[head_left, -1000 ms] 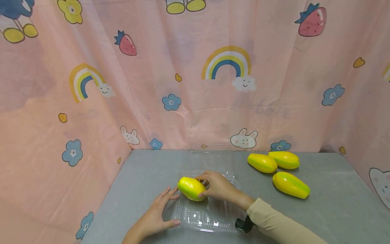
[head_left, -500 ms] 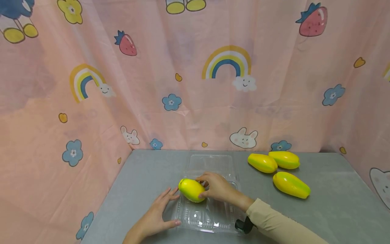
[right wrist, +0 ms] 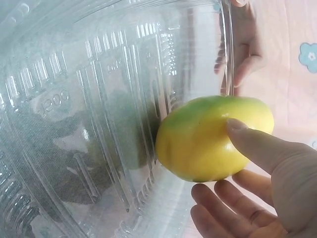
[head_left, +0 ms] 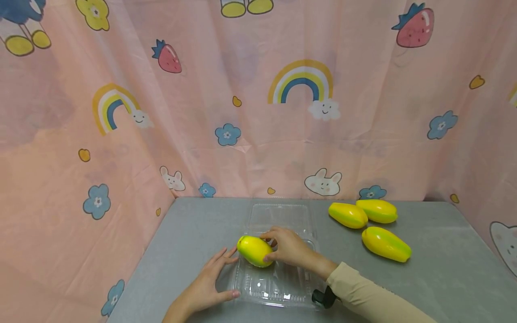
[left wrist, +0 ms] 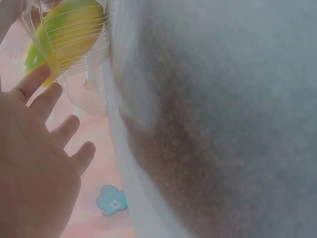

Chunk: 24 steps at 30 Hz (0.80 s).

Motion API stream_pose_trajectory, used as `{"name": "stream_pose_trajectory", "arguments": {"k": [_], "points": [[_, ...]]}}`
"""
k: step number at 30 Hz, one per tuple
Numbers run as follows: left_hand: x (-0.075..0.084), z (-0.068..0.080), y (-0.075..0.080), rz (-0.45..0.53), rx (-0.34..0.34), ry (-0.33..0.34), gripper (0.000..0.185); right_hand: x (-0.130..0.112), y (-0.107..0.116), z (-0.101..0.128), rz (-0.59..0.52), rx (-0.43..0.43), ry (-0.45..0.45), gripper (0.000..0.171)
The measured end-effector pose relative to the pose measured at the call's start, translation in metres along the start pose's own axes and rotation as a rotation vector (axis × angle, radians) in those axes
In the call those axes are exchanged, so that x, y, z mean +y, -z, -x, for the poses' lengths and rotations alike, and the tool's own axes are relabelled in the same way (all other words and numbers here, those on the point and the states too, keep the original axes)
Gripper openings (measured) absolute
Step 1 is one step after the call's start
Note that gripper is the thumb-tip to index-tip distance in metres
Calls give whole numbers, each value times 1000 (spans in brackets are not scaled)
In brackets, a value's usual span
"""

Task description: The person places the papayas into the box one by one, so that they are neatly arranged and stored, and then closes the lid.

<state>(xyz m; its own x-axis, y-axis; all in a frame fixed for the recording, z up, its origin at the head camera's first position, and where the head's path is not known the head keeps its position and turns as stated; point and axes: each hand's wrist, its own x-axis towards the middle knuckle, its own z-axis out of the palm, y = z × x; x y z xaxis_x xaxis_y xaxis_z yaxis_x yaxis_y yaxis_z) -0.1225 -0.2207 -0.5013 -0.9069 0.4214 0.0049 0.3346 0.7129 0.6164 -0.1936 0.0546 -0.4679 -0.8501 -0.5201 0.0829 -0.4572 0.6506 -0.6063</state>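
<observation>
Right hand (head_left: 287, 246) still grips the yellow-green fruit (head_left: 253, 251), practically unmoved.

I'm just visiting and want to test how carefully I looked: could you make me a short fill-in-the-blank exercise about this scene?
1. The person's ____ hand holds a yellow-green fruit.
2. The number of other fruits lying on the table is ____.
3. The lid of the clear container is ____, not closed.
4. The cloud-tipped arches printed on the pink curtain are ____.

Missing words: right; three; open; rainbows.
</observation>
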Motion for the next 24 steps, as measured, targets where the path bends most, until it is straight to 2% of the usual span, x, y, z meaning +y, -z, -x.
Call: {"name": "stream_pose_trajectory", "arguments": {"k": [11,24], "points": [[1,0,0,4,9,-22,81,-2,4,0,7,10,-4,57],[0,0,0,15,1,-11,80,-5,13,3,-61,7,-61,57]]}}
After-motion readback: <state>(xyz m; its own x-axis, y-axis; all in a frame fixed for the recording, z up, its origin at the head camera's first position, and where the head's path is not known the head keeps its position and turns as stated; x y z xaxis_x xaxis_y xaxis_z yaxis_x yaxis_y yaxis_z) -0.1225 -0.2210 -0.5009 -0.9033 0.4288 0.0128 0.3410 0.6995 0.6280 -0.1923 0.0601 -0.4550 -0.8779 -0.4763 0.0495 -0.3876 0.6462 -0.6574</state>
